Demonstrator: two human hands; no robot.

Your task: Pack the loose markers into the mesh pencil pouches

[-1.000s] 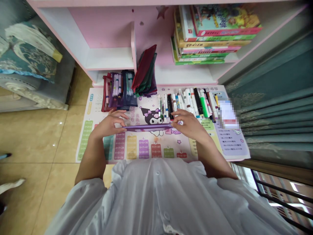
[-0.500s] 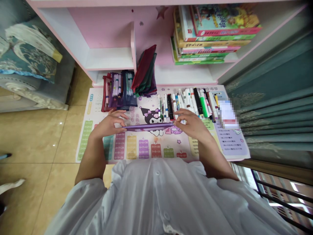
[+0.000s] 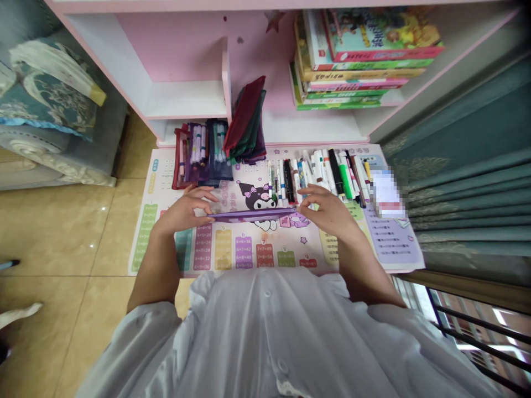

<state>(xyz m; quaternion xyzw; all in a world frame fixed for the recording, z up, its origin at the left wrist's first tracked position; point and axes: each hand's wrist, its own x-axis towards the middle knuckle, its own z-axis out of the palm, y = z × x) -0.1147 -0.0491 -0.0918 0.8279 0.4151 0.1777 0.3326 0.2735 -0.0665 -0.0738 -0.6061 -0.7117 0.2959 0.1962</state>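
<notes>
Head view: my left hand point(image 3: 185, 210) is gripping one flat purple pouch point(image 3: 253, 215) lying across the multiplication mat point(image 3: 219, 260), and my right hand point(image 3: 327, 213) is hovering open just beside its other end (two mesh pouches of markers point(image 3: 203, 155) are standing beyond it).

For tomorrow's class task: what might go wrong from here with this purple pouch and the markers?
The right hand sits right beside the loose markers, so a careless move might scatter them. The flat purple pouch seems supported only at its ends, with the left hand at one, so it might slip. The mesh pouches just beyond could get nudged.
</notes>
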